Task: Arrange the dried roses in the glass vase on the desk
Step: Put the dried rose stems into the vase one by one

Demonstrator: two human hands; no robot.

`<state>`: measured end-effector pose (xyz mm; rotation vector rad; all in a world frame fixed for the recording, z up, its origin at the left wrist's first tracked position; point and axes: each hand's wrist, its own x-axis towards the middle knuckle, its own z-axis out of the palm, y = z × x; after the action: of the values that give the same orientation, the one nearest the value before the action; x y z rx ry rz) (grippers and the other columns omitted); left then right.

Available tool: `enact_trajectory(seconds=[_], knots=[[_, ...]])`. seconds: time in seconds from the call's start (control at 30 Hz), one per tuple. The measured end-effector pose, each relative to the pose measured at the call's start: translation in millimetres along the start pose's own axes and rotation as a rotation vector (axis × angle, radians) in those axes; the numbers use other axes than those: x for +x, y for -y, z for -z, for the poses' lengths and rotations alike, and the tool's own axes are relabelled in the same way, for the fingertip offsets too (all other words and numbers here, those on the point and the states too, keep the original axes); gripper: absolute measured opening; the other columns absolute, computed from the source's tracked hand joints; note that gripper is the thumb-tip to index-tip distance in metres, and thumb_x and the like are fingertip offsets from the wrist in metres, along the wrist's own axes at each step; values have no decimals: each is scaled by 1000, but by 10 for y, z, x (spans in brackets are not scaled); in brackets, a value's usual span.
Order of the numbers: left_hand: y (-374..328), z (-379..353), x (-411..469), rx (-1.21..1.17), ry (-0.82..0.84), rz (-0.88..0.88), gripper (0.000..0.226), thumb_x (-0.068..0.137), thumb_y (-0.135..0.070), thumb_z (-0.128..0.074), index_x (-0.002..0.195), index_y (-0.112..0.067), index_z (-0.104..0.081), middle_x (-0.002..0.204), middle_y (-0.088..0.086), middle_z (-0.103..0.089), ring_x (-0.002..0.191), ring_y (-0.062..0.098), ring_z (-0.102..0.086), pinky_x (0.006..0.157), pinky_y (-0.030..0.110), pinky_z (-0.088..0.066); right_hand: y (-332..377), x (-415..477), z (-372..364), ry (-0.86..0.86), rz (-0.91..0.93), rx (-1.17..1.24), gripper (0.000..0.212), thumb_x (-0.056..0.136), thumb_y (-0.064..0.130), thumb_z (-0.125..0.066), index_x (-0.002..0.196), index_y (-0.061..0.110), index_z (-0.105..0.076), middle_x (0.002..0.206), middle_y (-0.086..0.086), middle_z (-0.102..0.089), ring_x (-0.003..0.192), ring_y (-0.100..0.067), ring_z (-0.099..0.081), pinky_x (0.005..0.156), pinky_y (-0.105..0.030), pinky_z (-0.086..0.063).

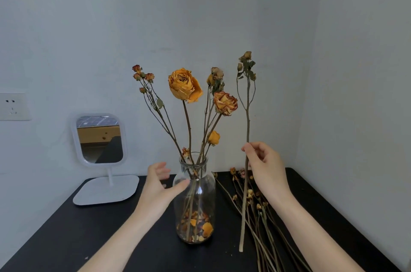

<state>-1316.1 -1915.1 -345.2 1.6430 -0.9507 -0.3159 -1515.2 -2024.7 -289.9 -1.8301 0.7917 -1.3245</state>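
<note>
A clear glass vase [195, 200] stands in the middle of the black desk [93, 231], with loose petals at its bottom. Several dried roses [185, 86] rise from its neck, orange blooms fanned out. My left hand [159, 185] is at the vase's left shoulder, thumb touching the glass and fingers spread behind it. To the right of the vase, my right hand [264, 163] pinches a long dried rose stem [247, 116] upright; its small buds point up and its cut end hangs just above the desk. More dried roses [255, 202] lie flat on the desk at the right.
A white standing mirror [100, 139] on a flat base sits at the desk's back left. A wall socket [13, 106] is on the left wall. Pale walls close off the desk at the back and right.
</note>
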Motion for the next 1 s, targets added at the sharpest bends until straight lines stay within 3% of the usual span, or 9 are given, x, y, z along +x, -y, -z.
enact_trajectory(seconds=[0.1, 0.23, 0.3, 0.43, 0.5, 0.67, 0.87, 0.93, 1.0], knots=[[-37, -12, 225, -58, 257, 28, 71, 71, -31, -78, 129, -34, -37, 124, -19, -42, 118, 5, -39, 103, 30, -30, 45, 53, 16, -41, 26, 19, 13, 93, 28, -48, 83, 32, -56, 74, 1, -57, 62, -4, -52, 52, -6, -44], [-54, -58, 357, -84, 389, 15, 51, 71, -27, -78, 112, -42, -52, 118, -25, -56, 116, 2, -49, 97, 26, -34, 95, 143, 34, -82, 61, 32, 16, 94, 29, -47, 82, 35, -55, 68, 6, -54, 58, 0, -51, 53, -11, -43], [-44, -88, 369, -58, 362, 5, 53, 70, -31, -79, 115, -41, -52, 116, -23, -58, 110, -2, -50, 94, 24, -37, 98, 175, 45, -91, 73, 44, 16, 94, 29, -46, 82, 34, -55, 67, 7, -53, 58, -1, -50, 55, -12, -41], [-80, -125, 310, -8, 259, -49, 45, 69, -32, -79, 99, -46, -48, 103, -27, -56, 94, -12, -49, 68, 8, -35, 56, 176, 44, -94, 72, 57, 15, 94, 29, -46, 85, 31, -57, 68, 6, -53, 60, -3, -50, 58, -15, -39], [-103, -163, 270, 7, 199, -74, 45, 67, -32, -80, 97, -43, -47, 100, -24, -58, 91, -12, -50, 64, 7, -36, 33, 170, 29, -97, 63, 58, 15, 94, 29, -45, 86, 30, -57, 68, 7, -53, 60, -3, -50, 58, -16, -39], [-143, -324, 218, 306, -17, -217, 45, 65, -48, -72, 104, -30, -57, 102, -8, -54, 105, 12, -44, 87, 28, -39, 3, 154, 0, -104, 64, 51, 15, 94, 30, -45, 84, 32, -56, 67, 6, -54, 56, 2, -51, 58, -16, -40], [-204, -456, 103, 465, -160, -38, 84, 56, -72, -65, 118, -18, -45, 114, -1, -45, 115, 18, -38, 92, 42, -44, 2, 153, -1, -104, 57, 65, 15, 95, 29, -45, 84, 33, -55, 70, 6, -55, 64, -3, -53, 62, -18, -41], [-206, -475, 90, 384, -132, -17, 88, 55, -69, -70, 120, -17, -39, 115, -2, -43, 114, 18, -42, 94, 43, -44, 3, 157, 4, -114, 54, 62, 15, 95, 29, -45, 85, 33, -56, 71, 7, -55, 66, -5, -53, 63, -19, -42], [-206, -403, 111, 129, 24, -20, 84, 60, -54, -77, 123, -22, -32, 115, -8, -47, 108, 11, -48, 93, 35, -46, 14, 157, 10, -125, 53, 69, 15, 95, 29, -45, 85, 32, -56, 70, 6, -55, 67, -5, -53, 63, -20, -42]])
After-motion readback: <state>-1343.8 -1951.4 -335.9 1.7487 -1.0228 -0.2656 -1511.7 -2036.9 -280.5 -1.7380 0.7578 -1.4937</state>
